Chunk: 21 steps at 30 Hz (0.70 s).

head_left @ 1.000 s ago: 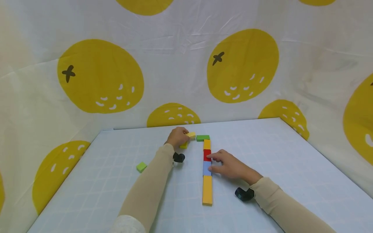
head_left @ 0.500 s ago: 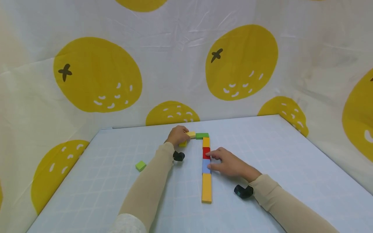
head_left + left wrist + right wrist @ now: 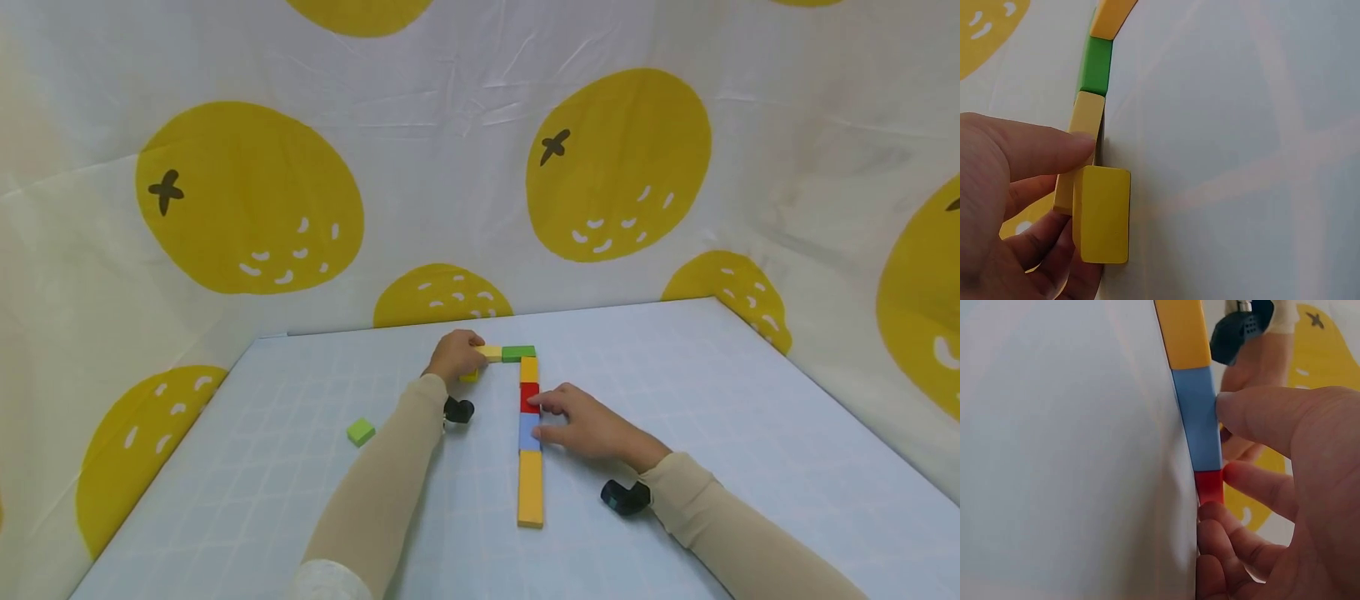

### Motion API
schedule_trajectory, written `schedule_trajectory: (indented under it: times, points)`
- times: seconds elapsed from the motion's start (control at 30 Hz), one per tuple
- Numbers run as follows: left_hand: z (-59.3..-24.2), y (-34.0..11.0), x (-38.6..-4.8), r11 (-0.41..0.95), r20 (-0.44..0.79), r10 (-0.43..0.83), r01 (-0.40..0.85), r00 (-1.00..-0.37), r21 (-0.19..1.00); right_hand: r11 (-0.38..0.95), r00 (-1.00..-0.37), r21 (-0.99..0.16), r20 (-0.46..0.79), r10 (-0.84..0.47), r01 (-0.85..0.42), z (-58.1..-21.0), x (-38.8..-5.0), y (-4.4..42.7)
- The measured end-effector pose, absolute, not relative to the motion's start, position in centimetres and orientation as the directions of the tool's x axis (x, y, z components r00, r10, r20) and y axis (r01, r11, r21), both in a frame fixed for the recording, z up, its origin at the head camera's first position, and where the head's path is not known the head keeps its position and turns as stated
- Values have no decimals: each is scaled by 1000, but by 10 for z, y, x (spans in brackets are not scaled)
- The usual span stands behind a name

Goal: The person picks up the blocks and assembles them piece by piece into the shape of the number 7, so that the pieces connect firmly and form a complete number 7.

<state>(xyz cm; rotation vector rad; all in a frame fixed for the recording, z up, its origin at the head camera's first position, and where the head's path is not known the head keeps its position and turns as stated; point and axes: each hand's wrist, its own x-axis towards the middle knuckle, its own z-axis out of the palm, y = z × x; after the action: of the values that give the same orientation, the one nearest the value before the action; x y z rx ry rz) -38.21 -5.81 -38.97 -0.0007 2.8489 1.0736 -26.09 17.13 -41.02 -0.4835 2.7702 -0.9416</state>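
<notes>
My left hand pinches a pale yellow block at the far end of the row; in the left wrist view, its thumb lies on that pale block, whose end meets a green block. A brighter yellow block sits against the pale one, beside the hand. My right hand rests its thumb at the side of a blue block and its index fingertip at a red block. Its other fingers are bent beneath.
An orange block lies between the green and red ones, and a longer orange block continues the column nearest me. A light green block lies apart, left of my left forearm. A patterned curtain hangs behind the table.
The pale yellow block has straightened and moved right, closing the gap to the green block. My right hand stays at the blue and red blocks.
</notes>
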Motion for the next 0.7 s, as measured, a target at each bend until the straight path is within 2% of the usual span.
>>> schedule_trajectory:
  times: [0.2,0.7]
  points:
    - [-393,-59,-385,760,-88,61,-11,-994,649,743,-928,-619,-59,-369,-256,-406,-258,173]
    - [-393,-62,-384,738,-109,46,-40,-993,674,738,-925,-614,-35,-379,-280,-407,-258,172]
